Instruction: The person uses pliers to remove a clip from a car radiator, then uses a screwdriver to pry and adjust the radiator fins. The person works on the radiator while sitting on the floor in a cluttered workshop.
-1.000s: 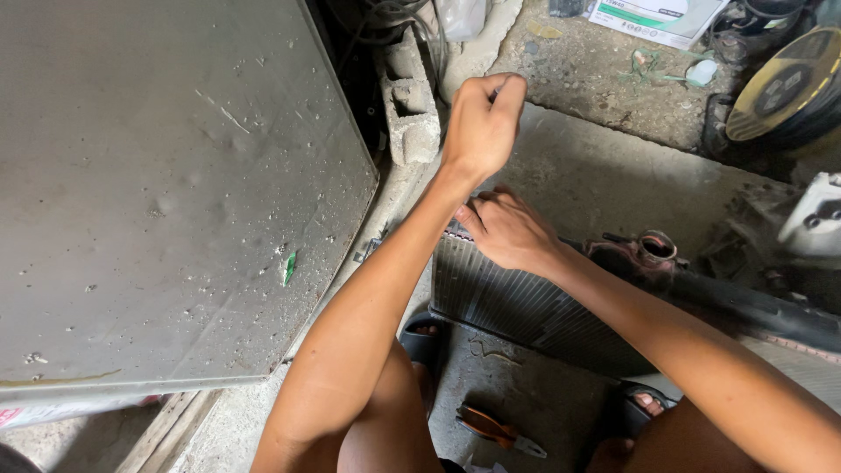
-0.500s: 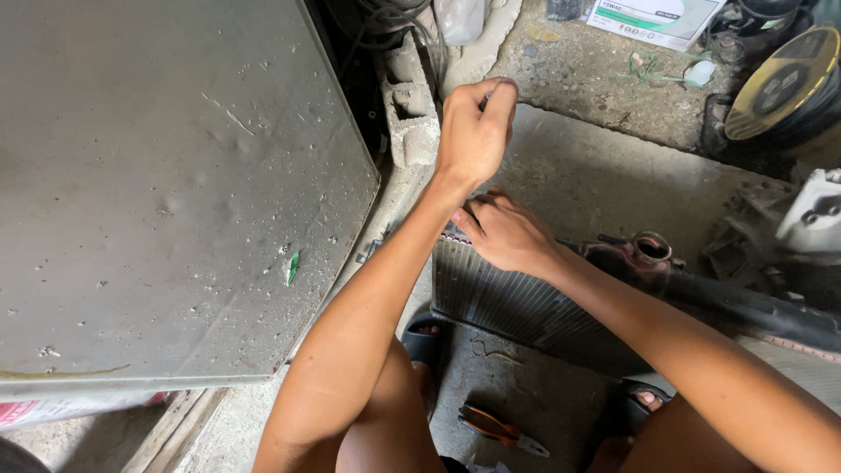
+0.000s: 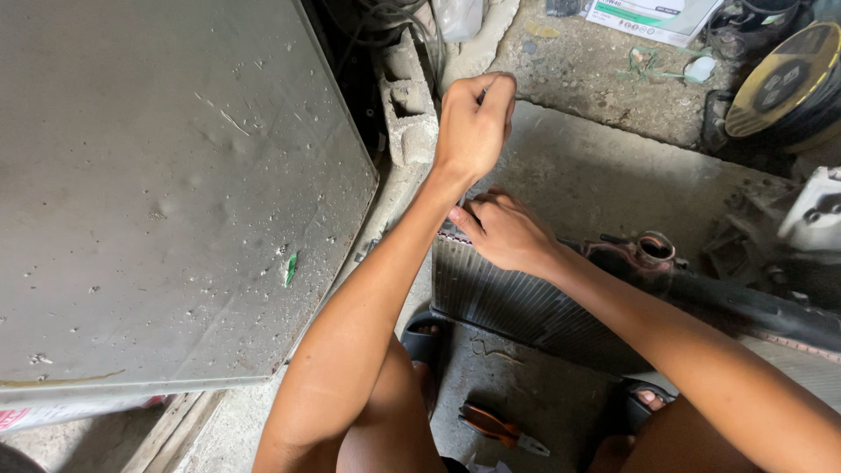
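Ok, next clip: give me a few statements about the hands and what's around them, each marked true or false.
1. The right hand rests on the top edge of the finned radiator. True.
2. The left hand lies flat on the grey metal panel. False: it is raised in a loose fist above the radiator, beside the concrete block.
3. Orange-handled pliers lie on the floor between the person's legs. True.
4. The right hand grips the pliers. False: the pliers lie untouched, apart from both hands.
5. A yellow disc sits at the upper right. True.
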A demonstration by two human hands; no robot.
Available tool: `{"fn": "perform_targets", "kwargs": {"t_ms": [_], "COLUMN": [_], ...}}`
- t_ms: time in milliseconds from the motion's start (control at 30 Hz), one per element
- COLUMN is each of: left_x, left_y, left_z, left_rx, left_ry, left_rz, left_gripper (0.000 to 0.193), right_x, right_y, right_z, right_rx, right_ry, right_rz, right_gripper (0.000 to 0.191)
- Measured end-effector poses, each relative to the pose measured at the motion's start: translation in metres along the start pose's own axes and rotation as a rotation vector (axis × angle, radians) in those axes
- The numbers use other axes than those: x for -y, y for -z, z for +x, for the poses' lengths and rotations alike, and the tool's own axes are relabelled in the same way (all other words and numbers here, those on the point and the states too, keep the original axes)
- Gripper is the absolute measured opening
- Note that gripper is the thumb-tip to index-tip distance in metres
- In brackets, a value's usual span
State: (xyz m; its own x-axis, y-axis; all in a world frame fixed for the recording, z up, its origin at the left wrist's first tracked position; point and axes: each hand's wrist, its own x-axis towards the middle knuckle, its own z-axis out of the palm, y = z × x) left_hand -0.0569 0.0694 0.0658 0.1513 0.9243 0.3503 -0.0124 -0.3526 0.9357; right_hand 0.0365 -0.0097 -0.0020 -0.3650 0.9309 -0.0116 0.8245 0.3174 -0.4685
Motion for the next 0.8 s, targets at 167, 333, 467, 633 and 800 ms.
{"fn": "perform_targets", "kwargs": {"t_ms": [167, 333, 467, 633, 800], "left_x": [0.002, 0.003, 0.003, 0.005, 0.007], "left_y": [0.001, 0.002, 0.003, 0.001, -0.003], "left_z": [-0.003, -0.003, -0.001, 0.000, 0.008], "left_rx": [0.056, 0.044, 0.060, 0.074, 0.091], "left_ry": [0.000, 0.008, 0.007, 0.024, -0.008], "left_rz": [-0.109, -0.125, -0.133, -0.094, 0.003], "left_gripper": [0.039, 0.039, 0.039, 0.040, 0.041], "right_x": [0.001, 0.003, 0.004, 0.002, -0.003], "right_y": [0.001, 0.003, 0.004, 0.001, -0.004], "right_z": [0.000, -0.002, -0.002, -0.001, 0.001], "right_rx": [-0.031, -0.025, -0.019, -0.075, -0.053], "right_ry": [0.027, 0.031, 0.002, 0.048, -0.007], "right_rz": [0.007, 0.008, 0.026, 0.050, 0.041], "right_gripper": [0.059, 0.059, 0.059, 0.059, 0.061]}}
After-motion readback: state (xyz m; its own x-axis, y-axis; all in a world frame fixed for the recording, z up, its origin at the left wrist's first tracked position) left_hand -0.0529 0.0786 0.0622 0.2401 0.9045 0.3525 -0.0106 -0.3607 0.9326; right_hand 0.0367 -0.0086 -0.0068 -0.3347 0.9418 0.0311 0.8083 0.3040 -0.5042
